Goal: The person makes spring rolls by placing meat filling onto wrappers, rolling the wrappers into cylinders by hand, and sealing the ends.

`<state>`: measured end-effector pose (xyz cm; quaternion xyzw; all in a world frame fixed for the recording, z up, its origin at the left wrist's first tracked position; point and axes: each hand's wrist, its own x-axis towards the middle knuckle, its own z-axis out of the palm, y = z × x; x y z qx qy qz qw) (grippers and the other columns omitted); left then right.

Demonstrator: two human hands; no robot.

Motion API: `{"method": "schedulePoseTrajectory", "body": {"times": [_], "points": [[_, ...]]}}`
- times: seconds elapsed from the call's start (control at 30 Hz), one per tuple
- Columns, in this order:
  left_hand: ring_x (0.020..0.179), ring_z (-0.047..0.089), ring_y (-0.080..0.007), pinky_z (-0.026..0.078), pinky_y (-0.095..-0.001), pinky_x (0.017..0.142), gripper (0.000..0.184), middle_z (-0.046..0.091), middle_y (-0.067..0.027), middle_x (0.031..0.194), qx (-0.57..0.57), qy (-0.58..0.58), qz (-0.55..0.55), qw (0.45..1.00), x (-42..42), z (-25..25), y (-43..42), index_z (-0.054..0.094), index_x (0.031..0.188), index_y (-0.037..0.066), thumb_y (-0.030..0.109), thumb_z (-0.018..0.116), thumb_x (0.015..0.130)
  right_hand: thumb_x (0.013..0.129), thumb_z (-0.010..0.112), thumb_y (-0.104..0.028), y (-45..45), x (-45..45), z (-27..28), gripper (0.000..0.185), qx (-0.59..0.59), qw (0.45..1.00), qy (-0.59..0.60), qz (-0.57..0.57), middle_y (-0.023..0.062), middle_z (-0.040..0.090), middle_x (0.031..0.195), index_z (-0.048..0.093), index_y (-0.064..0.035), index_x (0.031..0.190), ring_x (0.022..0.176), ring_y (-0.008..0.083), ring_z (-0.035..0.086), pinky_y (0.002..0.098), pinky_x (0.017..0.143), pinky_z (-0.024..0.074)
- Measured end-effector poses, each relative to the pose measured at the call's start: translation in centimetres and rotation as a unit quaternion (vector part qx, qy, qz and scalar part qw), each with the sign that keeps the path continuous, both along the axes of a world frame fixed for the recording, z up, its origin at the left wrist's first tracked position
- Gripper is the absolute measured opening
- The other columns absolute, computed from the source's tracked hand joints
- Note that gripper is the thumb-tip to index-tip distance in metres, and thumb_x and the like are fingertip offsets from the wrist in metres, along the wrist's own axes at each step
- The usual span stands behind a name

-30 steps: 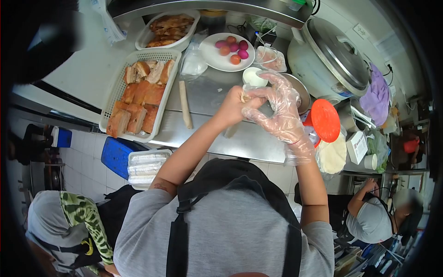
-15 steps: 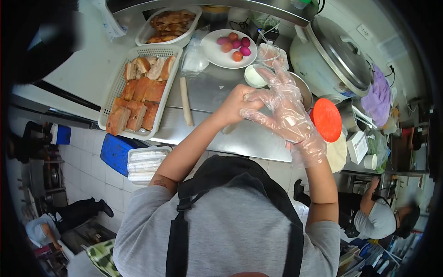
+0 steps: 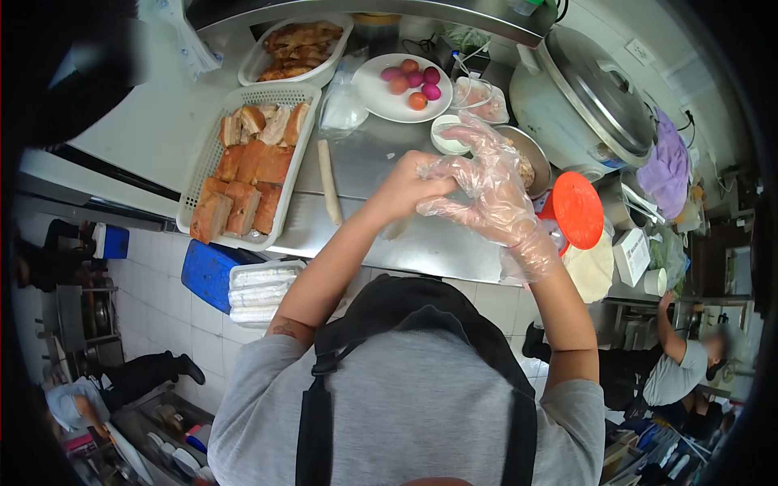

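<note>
My right hand (image 3: 490,198) wears a clear, loose plastic glove (image 3: 519,231) and is raised over the steel counter with its fingers spread. My bare left hand (image 3: 412,188) pinches the glove at the fingers of the right hand. Just beyond the hands sit a small white bowl (image 3: 448,146) and a metal bowl (image 3: 541,156) with a chunky, minced-looking filling, partly hidden by the gloved hand. A pale wooden rolling pin (image 3: 329,182) lies on the counter left of my left hand. Beside my right wrist is an orange-red plastic container (image 3: 577,211).
White baskets (image 3: 279,212) of roasted pork-like slabs stand at left. Behind is a plate (image 3: 381,97) of tomatoes and pink eggs. A large lidded pot (image 3: 559,113) stands back right; a pale round dough-like sheet (image 3: 587,271) lies at right. Co-workers (image 3: 681,356) are on both sides.
My gloved right hand has moved slightly down and turned, uncovering more of the metal bowl's filling. My left hand stays at the glove. The co-worker at right has shifted, with an arm raised.
</note>
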<state>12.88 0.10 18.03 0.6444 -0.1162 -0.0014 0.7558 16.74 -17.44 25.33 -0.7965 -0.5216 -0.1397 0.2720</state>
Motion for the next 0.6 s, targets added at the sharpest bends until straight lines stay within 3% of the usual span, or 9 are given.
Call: {"method": "schedulePoseTrajectory", "body": {"times": [0.27,0.37,0.47,0.5,0.6], "points": [[0.074,0.06,-0.0045,0.049,-0.0259,0.067,0.023,0.071,0.0,0.082,0.051,0.0,0.001,0.999,0.0,-0.6,0.3,0.075,0.1,-0.001,0.011,0.069,0.081,0.084,0.071,-0.057,-0.1,-0.6,0.8,0.051,-0.098,0.993,-0.06,-0.022,0.017,0.055,0.142,0.075,-0.0122,0.108,0.142,0.0459,0.037,0.0587,0.114,0.0316],[0.073,0.059,-0.0041,0.048,-0.0248,0.064,0.021,0.07,0.0007,0.081,0.057,-0.025,0.013,0.998,0.3,-1.5,0.3,0.074,0.099,-0.002,0.008,0.066,0.083,0.089,0.065,-0.057,-0.1,-0.4,0.7,0.056,-0.14,0.99,-0.029,-0.004,0.0179,0.052,0.145,0.07,-0.011,0.12,0.141,0.0459,0.038,0.0562,0.116,0.0307],[0.067,0.058,-0.0046,0.046,-0.0247,0.059,0.012,0.067,0.001,0.075,0.043,-0.023,0.07,0.996,-0.5,0.8,-0.5,0.072,0.089,-0.001,0.007,0.063,0.086,0.091,0.069,-0.048,-0.2,0.0,0.7,0.059,-0.109,0.964,0.236,0.058,0.0194,0.048,0.149,0.06,-0.0101,0.135,0.139,0.0435,0.042,0.051,0.115,0.0349],[0.064,0.057,-0.005,0.046,-0.0249,0.057,0.012,0.066,0.001,0.072,0.037,-0.017,0.096,0.995,-0.7,1.6,-0.6,0.071,0.084,0.0,0.007,0.062,0.087,0.088,0.077,-0.037,-0.2,0.9,-0.8,0.068,-0.03,0.959,0.254,0.122,0.0206,0.051,0.142,0.05,-0.0084,0.144,0.129,0.0375,0.051,0.0435,0.112,0.0393],[0.055,0.054,-0.0074,0.045,-0.0255,0.054,0.026,0.057,0.0013,0.063,-0.079,0.032,0.045,0.995,0.4,0.3,0.8,0.057,0.066,0.007,0.006,0.059,0.091,0.084,0.081,-0.031,1.7,0.7,-5.2,0.071,0.024,0.92,0.383,0.077,0.0187,0.055,0.127,0.048,-0.0042,0.142,0.116,0.0323,0.055,0.0396,0.105,0.0429]]}}
